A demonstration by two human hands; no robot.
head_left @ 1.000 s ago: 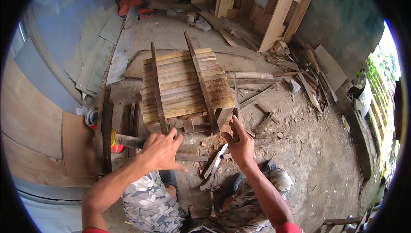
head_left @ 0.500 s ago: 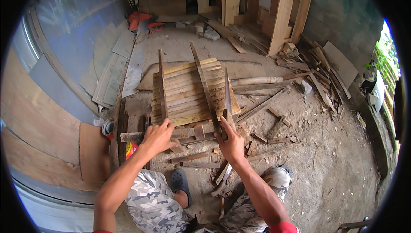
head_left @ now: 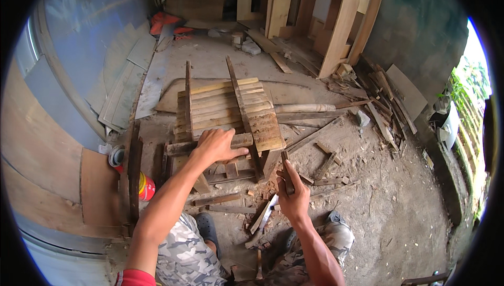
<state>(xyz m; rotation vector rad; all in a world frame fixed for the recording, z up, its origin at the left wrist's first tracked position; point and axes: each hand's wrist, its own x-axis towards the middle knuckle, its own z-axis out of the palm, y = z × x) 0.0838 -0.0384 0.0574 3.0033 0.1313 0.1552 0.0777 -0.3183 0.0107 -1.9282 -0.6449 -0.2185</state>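
My left hand [head_left: 212, 148] grips a short wooden bar [head_left: 178, 149] that lies across two long, narrow wood strips [head_left: 237, 89]. The strips slant away over a low slatted bench of pale boards [head_left: 215, 108]. Just right of the bench's near corner, my right hand [head_left: 293, 196] is closed round the brown wooden handle of a handsaw [head_left: 285, 161]. Its blade is nearly edge-on and hardly shows. Below the bench, near my feet, another long metal blade with a handle [head_left: 269, 208] lies on the ground.
Offcuts [head_left: 216, 200] litter the ground before the bench. A red and yellow can [head_left: 146, 187] stands at left by a plank. Scrap wood [head_left: 388, 102] is heaped along the right wall. Tall wooden frames [head_left: 341, 28] stand at the back.
My left hand has shifted right along the bar. My right hand has drawn the handsaw back toward me and right, away from the strip it was against. The view has also shifted slightly.
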